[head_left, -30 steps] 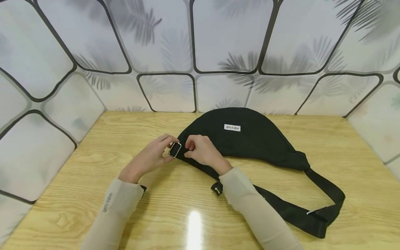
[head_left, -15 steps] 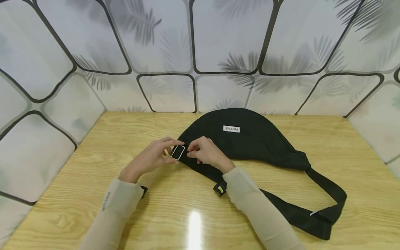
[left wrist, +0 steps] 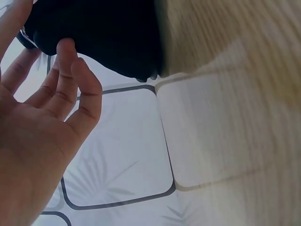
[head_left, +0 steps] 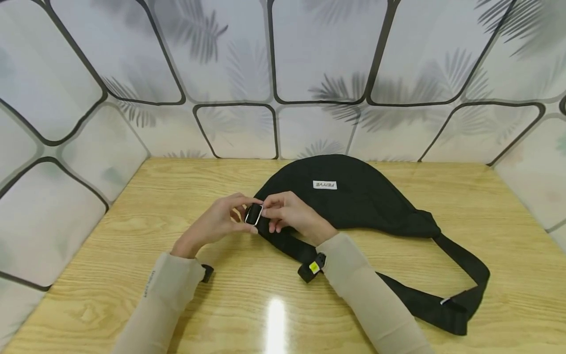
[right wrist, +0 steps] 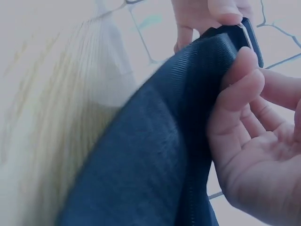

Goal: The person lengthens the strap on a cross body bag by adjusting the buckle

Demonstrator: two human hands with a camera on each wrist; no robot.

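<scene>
Black waist bag (head_left: pixel 336 201) lies flat on the worktop (head_left: pixel 190 182), curved edge toward the patterned wall (head_left: pixel 318 54), white label (head_left: pixel 325 185) upside down. At the bag's left tip: metal-rimmed buckle (head_left: pixel 254 215) with dark webbing through it, pinched by the left hand (head_left: pixel 216 221), forefinger on the upper edge, thumb on the lower, fingers fairly narrow. Right hand (head_left: pixel 300 216) sits over the bag's near left edge; its thumb and forefinger are nearly closed, pinching at the buckle's rim on the bag side. Can't tell whether webbing is caught in that pinch too.

Step in hand, as judged: working the webbing at the buckle, threading or adjusting, direction unclear. Next move likely calls for the left fingers to keep the buckle steady while the right ones get a clean hold on webbing and pull or feed it; main risk is slipping off the thin rim.

Further out: strap (head_left: pixel 402 290) leaves the bag's right tip, folds over on the near right side and runs back toward the bag's left end, partly behind the right sleeve (head_left: pixel 367 285). Left sleeve (head_left: pixel 161 295) is nearer the person than the bag's left tip, off to the left.
</scene>
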